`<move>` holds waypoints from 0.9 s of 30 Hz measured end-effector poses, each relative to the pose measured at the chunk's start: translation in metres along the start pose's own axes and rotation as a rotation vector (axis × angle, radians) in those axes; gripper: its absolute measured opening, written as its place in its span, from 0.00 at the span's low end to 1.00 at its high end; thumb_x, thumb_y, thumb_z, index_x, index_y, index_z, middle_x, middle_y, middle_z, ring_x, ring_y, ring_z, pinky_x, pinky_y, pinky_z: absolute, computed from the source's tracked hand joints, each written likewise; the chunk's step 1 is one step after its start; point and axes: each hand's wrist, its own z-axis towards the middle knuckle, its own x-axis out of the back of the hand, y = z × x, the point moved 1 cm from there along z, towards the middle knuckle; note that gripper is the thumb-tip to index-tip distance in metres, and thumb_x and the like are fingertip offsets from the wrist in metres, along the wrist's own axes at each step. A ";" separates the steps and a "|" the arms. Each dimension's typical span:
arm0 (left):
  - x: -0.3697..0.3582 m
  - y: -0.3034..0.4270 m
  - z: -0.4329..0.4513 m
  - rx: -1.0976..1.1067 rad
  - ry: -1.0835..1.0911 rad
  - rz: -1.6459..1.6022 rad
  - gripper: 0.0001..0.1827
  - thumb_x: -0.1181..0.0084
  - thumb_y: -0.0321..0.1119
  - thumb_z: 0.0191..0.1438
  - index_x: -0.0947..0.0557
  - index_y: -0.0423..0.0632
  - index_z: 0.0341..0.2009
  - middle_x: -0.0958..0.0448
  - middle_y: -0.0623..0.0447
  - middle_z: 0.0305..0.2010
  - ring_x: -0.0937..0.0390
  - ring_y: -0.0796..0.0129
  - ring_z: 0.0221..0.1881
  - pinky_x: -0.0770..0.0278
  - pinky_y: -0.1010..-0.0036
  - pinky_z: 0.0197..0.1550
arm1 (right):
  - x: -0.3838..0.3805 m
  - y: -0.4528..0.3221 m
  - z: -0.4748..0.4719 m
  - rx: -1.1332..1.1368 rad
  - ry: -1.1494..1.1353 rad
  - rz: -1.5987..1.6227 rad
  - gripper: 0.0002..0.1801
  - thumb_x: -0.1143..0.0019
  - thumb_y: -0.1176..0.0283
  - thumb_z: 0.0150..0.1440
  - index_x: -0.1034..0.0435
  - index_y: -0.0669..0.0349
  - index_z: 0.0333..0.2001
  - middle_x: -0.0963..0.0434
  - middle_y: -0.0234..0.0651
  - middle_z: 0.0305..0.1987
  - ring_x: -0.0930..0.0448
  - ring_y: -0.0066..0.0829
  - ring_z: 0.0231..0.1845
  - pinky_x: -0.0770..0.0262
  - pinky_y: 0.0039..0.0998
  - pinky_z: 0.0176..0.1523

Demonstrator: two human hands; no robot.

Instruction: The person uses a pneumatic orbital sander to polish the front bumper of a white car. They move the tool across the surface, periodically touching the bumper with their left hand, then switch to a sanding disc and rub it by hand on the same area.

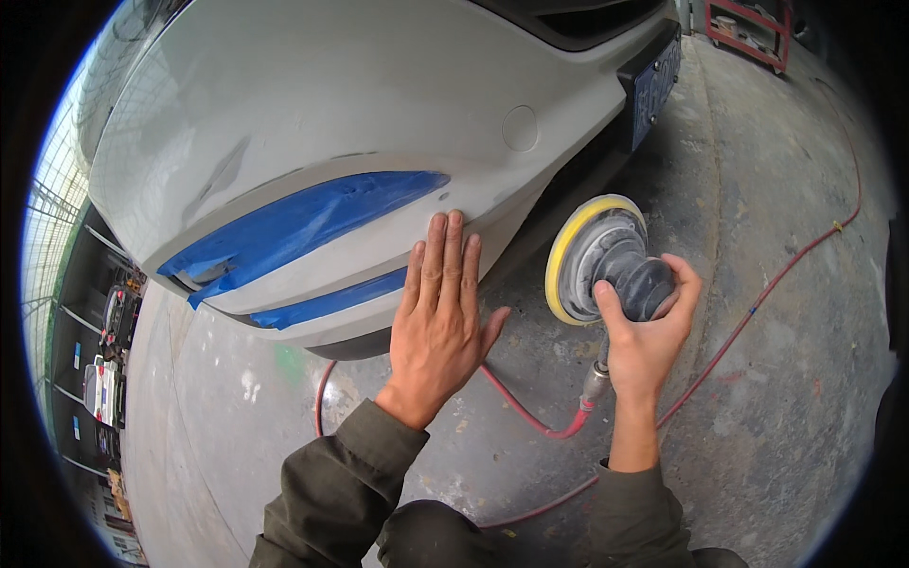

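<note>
My left hand (440,305) lies flat, palm down, against the lower part of a pale car bumper (341,92), its fingers straight and the thumb spread. Beside those fingers, blue masking tape (319,220) covers a curved recess, and a narrower blue strip (334,298) runs below it. Dull scuffed patches (216,177) show on the bumper's left side. Gripped by its dark body in my right hand (646,341) is a pneumatic orbital sander (628,273), held off the bumper. Its yellow-edged pad (564,263) is tilted toward the car. An air fitting (595,383) hangs under the sander.
A red air hose (753,312) snakes over the stained concrete floor (774,405) and around my knees (433,532). The licence plate (655,92) juts out at upper right. A red cart (749,28) stands beyond it. Parked vehicles (106,383) appear at far left.
</note>
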 end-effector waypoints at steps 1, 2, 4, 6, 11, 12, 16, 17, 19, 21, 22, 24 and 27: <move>-0.001 0.000 0.004 -0.013 -0.005 -0.005 0.51 0.39 0.58 0.63 0.40 0.35 0.77 0.53 0.33 0.84 0.59 0.45 0.86 0.59 0.54 0.84 | -0.001 0.000 -0.002 -0.031 -0.015 -0.003 0.40 0.20 0.72 0.47 0.35 0.60 0.62 0.26 0.41 0.51 0.24 0.30 0.42 0.27 0.35 0.54; -0.002 -0.001 0.007 -0.008 -0.062 -0.022 0.51 0.40 0.59 0.63 0.39 0.35 0.77 0.52 0.34 0.84 0.59 0.46 0.86 0.58 0.54 0.84 | -0.005 0.000 -0.002 0.012 -0.005 0.006 0.40 0.19 0.71 0.47 0.35 0.60 0.62 0.26 0.40 0.50 0.25 0.28 0.37 0.27 0.35 0.53; -0.007 -0.005 0.019 -0.149 0.004 -0.002 0.51 0.38 0.59 0.62 0.39 0.36 0.77 0.51 0.35 0.84 0.57 0.48 0.86 0.57 0.55 0.85 | -0.009 -0.001 -0.002 0.067 0.016 -0.016 0.40 0.19 0.71 0.47 0.35 0.60 0.62 0.26 0.39 0.49 0.25 0.27 0.37 0.27 0.34 0.52; -0.009 -0.016 0.021 -0.240 0.067 0.007 0.50 0.35 0.57 0.60 0.37 0.38 0.77 0.50 0.39 0.84 0.55 0.52 0.85 0.54 0.57 0.84 | -0.013 -0.002 -0.004 0.066 0.010 -0.013 0.40 0.20 0.71 0.48 0.35 0.60 0.62 0.26 0.39 0.49 0.25 0.27 0.37 0.27 0.34 0.52; -0.004 -0.060 -0.032 -0.248 -0.041 0.107 0.51 0.31 0.55 0.56 0.35 0.39 0.76 0.49 0.40 0.84 0.53 0.51 0.85 0.53 0.57 0.84 | -0.017 -0.007 -0.002 0.084 -0.012 -0.001 0.40 0.20 0.72 0.48 0.36 0.60 0.62 0.25 0.39 0.47 0.24 0.28 0.40 0.26 0.34 0.52; -0.003 -0.070 -0.047 -0.220 -0.054 0.117 0.51 0.30 0.54 0.56 0.35 0.40 0.76 0.49 0.39 0.84 0.53 0.50 0.85 0.53 0.56 0.84 | -0.019 -0.009 -0.002 0.084 -0.019 0.016 0.40 0.20 0.72 0.48 0.35 0.60 0.62 0.25 0.38 0.46 0.24 0.27 0.38 0.26 0.34 0.51; -0.006 -0.096 -0.092 -0.105 -0.088 0.081 0.53 0.29 0.50 0.56 0.40 0.40 0.78 0.50 0.36 0.84 0.53 0.45 0.84 0.53 0.52 0.83 | -0.029 -0.017 -0.004 0.081 -0.053 0.014 0.39 0.21 0.72 0.49 0.36 0.61 0.61 0.28 0.35 0.40 0.28 0.24 0.33 0.27 0.33 0.46; -0.009 -0.101 -0.099 -0.091 -0.082 0.072 0.54 0.29 0.48 0.56 0.41 0.40 0.78 0.51 0.35 0.84 0.54 0.43 0.84 0.53 0.51 0.83 | -0.037 -0.020 -0.008 0.110 -0.071 0.003 0.39 0.21 0.72 0.49 0.36 0.61 0.61 0.29 0.35 0.42 0.29 0.24 0.32 0.28 0.33 0.45; -0.012 -0.107 -0.108 -0.054 -0.056 0.015 0.55 0.28 0.46 0.55 0.45 0.40 0.79 0.52 0.33 0.84 0.55 0.41 0.84 0.54 0.50 0.83 | -0.052 -0.027 -0.017 0.167 -0.106 -0.018 0.38 0.21 0.71 0.50 0.36 0.61 0.61 0.30 0.35 0.46 0.30 0.23 0.30 0.29 0.33 0.42; -0.018 -0.105 -0.110 -0.036 -0.044 -0.012 0.56 0.28 0.45 0.55 0.46 0.40 0.79 0.54 0.31 0.84 0.56 0.39 0.84 0.54 0.49 0.83 | -0.062 -0.037 -0.030 0.208 -0.164 -0.051 0.38 0.22 0.70 0.50 0.36 0.60 0.62 0.31 0.37 0.52 0.27 0.25 0.32 0.26 0.33 0.42; -0.021 -0.104 -0.110 -0.018 -0.053 -0.038 0.56 0.28 0.44 0.55 0.47 0.40 0.79 0.54 0.31 0.84 0.56 0.38 0.84 0.54 0.49 0.83 | -0.068 -0.042 -0.036 0.318 -0.185 -0.122 0.37 0.23 0.70 0.51 0.35 0.57 0.62 0.33 0.39 0.59 0.20 0.32 0.39 0.20 0.35 0.44; -0.025 -0.102 -0.109 -0.013 -0.026 -0.052 0.56 0.29 0.44 0.56 0.47 0.40 0.79 0.55 0.29 0.84 0.57 0.36 0.84 0.54 0.47 0.82 | -0.079 -0.050 -0.050 0.456 -0.258 -0.125 0.36 0.23 0.70 0.51 0.35 0.56 0.61 0.33 0.41 0.61 0.17 0.42 0.50 0.15 0.38 0.45; -0.023 -0.098 -0.113 0.019 -0.007 -0.131 0.55 0.29 0.42 0.56 0.47 0.40 0.79 0.55 0.28 0.83 0.57 0.34 0.84 0.53 0.46 0.82 | -0.080 -0.047 -0.050 0.488 -0.208 -0.160 0.36 0.22 0.71 0.51 0.34 0.54 0.61 0.33 0.39 0.60 0.18 0.38 0.48 0.18 0.34 0.47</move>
